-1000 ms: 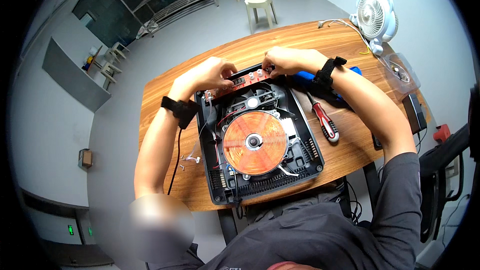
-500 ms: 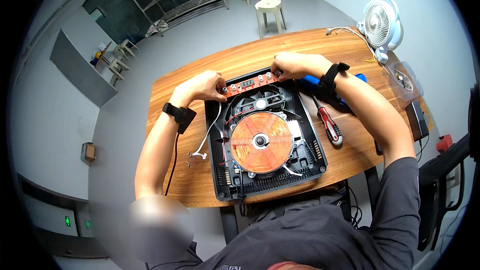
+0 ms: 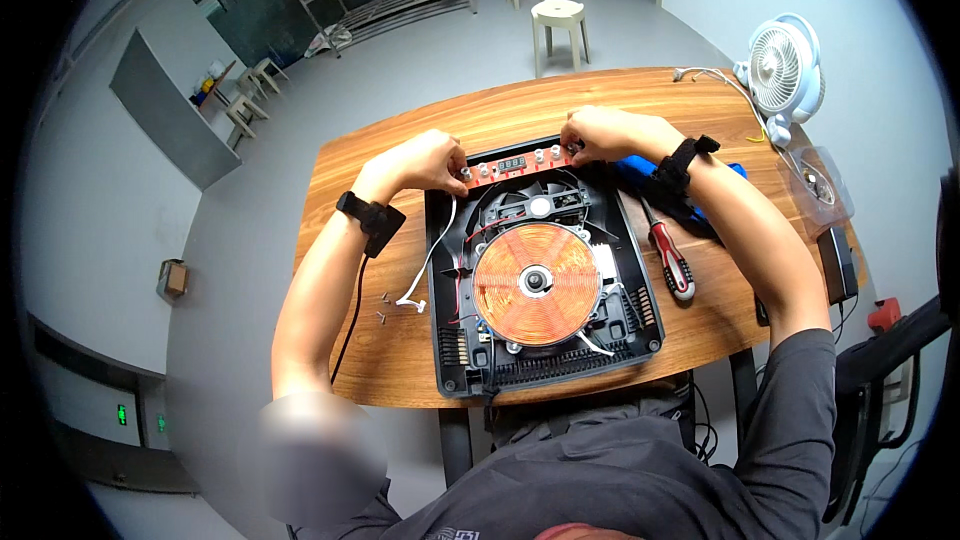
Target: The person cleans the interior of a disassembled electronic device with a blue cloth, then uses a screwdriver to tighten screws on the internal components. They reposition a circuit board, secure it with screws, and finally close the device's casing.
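An opened induction cooker with a black housing lies on the table, its round copper coil exposed. At its far end is a narrow red circuit board with a small display and several white buttons. My left hand pinches the left end of this board. The board's right end is between the fingers of my right hand, whose fingertips are partly hidden. From beneath my left hand a white cable runs down the housing's left side to a loose plug on the table.
Right of the cooker lies a red-and-black screwdriver, beside a blue item partly under my right forearm. Small screws lie to the left. A fan, a clear plastic box and a black adapter stand along the table's right side.
The whole view has shifted slightly, moving the table and cooker a little to the right in the picture. Both hands stay at the circuit board's ends.
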The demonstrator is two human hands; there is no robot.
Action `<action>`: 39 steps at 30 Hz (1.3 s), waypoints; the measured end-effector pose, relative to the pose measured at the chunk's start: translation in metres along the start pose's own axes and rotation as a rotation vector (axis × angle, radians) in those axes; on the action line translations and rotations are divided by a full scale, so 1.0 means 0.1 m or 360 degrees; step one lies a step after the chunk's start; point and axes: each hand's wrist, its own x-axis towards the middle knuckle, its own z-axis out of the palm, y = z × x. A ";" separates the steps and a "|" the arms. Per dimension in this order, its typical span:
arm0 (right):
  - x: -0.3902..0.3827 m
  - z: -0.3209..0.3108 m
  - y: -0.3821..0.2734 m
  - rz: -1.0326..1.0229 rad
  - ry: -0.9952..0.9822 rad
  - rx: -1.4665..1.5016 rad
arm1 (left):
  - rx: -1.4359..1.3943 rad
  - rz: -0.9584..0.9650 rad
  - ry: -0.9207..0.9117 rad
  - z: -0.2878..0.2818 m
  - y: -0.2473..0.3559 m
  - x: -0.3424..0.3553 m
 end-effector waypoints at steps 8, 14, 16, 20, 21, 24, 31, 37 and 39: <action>0.01 0.02 -0.03 0.0036 0.0033 0.0016 | 0.0069 -0.0035 0.0036 -0.01 0.04 0.02; -0.04 -0.06 -0.16 0.0103 0.0021 0.0055 | 0.0052 -0.0115 0.0055 0.01 0.11 -0.01; -0.03 -0.04 -0.16 0.0148 0.0056 0.0029 | 0.0041 -0.0123 0.0073 0.01 0.11 -0.01; 0.00 0.00 -0.18 0.0184 0.0096 -0.0074 | 0.0036 -0.0109 0.0078 0.01 0.08 -0.02; 0.03 0.01 -0.19 0.0195 0.0095 -0.0082 | 0.0032 -0.0110 0.0079 0.01 0.08 -0.04; 0.07 -0.03 -0.23 0.0277 0.0011 -0.0082 | -0.0034 -0.0053 0.0120 0.03 0.05 -0.07; 0.06 -0.03 -0.33 0.0384 0.0050 -0.0074 | -0.0144 -0.0072 0.0117 -0.03 0.11 -0.27; 0.05 -0.08 -0.31 0.0279 0.0014 -0.0106 | -0.0198 -0.0103 0.0072 -0.05 0.24 -0.61; 0.08 -0.06 -0.29 0.0273 0.0017 -0.0108 | -0.0230 -0.0059 0.0149 0.05 0.11 -0.67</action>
